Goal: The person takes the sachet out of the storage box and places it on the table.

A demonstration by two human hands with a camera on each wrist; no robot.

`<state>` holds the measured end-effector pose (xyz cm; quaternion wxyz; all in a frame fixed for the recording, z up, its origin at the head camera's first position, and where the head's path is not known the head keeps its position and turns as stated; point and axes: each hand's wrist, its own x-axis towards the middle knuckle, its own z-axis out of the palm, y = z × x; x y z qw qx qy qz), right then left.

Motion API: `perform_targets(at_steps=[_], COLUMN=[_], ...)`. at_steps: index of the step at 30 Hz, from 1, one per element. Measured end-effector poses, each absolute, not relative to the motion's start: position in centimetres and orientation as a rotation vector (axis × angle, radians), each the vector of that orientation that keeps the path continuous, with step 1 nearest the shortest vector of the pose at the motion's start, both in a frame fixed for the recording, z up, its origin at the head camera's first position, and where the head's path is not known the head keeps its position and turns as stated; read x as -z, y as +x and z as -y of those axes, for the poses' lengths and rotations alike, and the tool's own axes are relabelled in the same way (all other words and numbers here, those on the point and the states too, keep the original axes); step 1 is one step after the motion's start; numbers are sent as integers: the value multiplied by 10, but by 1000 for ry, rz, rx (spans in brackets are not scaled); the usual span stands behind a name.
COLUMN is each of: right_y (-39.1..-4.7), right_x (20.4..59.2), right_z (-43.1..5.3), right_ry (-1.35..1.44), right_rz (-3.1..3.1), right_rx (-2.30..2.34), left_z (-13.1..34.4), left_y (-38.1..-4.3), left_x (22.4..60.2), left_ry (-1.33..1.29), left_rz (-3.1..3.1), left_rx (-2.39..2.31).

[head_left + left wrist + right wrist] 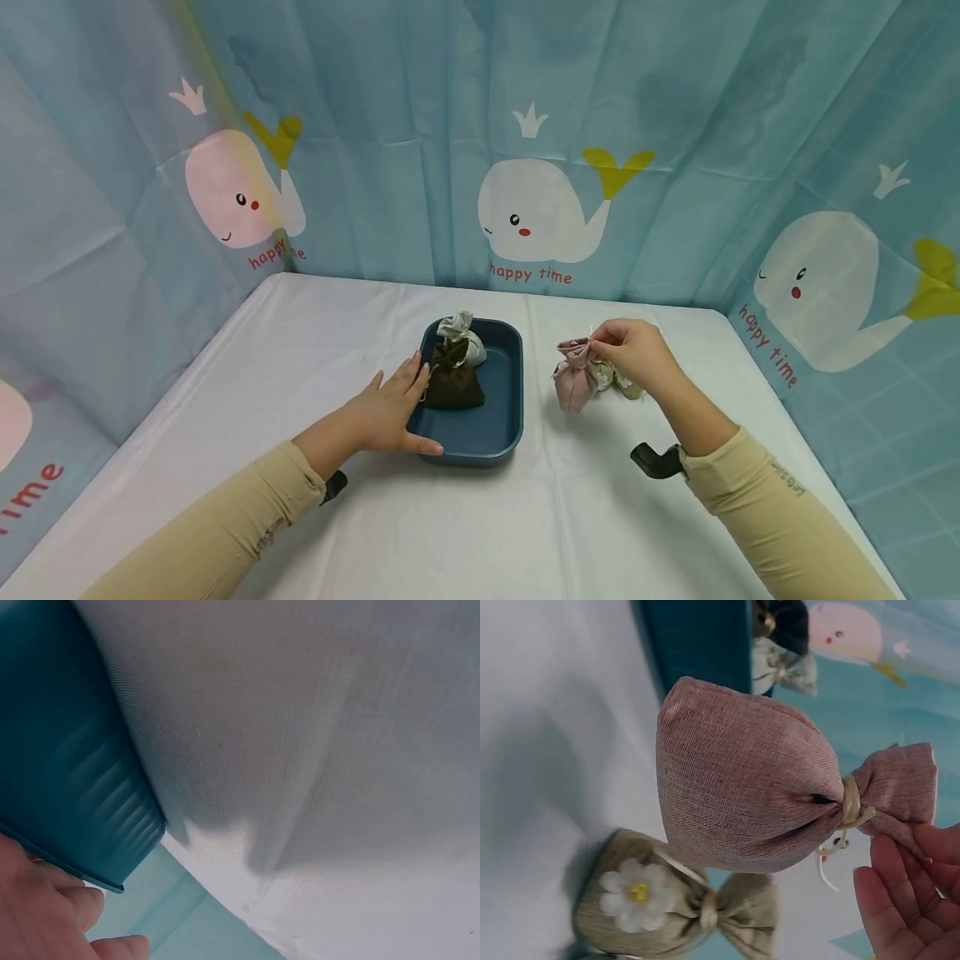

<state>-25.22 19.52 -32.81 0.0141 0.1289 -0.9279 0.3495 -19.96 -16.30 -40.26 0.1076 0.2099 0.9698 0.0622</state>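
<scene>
A pink cloth drawstring pouch (750, 780) hangs in the air, its gathered neck pinched between the thumb and fingers of my right hand (636, 357). Beneath it on the table lies an olive pouch (682, 904) with a white flower; in the head view the pink pouch and my hand partly cover it. My left hand (390, 412) rests with spread, straight fingers on the left rim of a blue rectangular tray (513, 400). Inside that tray sit a dark brown pouch (453, 387) and, behind it, a whitish pouch (472, 346).
A white cloth (480, 533) covers the table. Blue curtains (390, 167) printed with whales enclose its back and sides. A black strap piece (656, 461) sticks out by the right sleeve, and another (334, 485) by the left sleeve.
</scene>
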Motion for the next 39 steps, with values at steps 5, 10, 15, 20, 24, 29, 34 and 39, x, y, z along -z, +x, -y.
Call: perform_targets(at_steps=[5, 10, 15, 20, 24, 29, 34, 39], right_y=[-259, -264, -266, -266, -266, -267, -269, -271], right_x=[343, 356, 367, 370, 369, 370, 372, 367], right_z=[-196, -196, -196, -196, -195, -194, -198, -203], right_ry=[390, 392, 399, 398, 388, 343, 334, 381], right_rz=[2926, 2937, 2964, 2956, 2978, 3010, 3028, 3040], right_rx=[-1131, -1177, -1166, -1150, -1136, -1139, -1131, -1090], left_z=[163, 163, 162, 162, 162, 162, 163, 163], left_y=[-200, -199, -198, -198, -199, -199, -198, -199], left_x=[404, 402, 400, 401, 401, 401, 402, 403], left_ry=[618, 612, 606, 608, 605, 600, 606, 608], left_rz=[-2853, -2848, -2841, -2847, -2847, -2842, -2845, -2850], left_rx=[-185, -175, -158, -156, -159, -172, -163, -159])
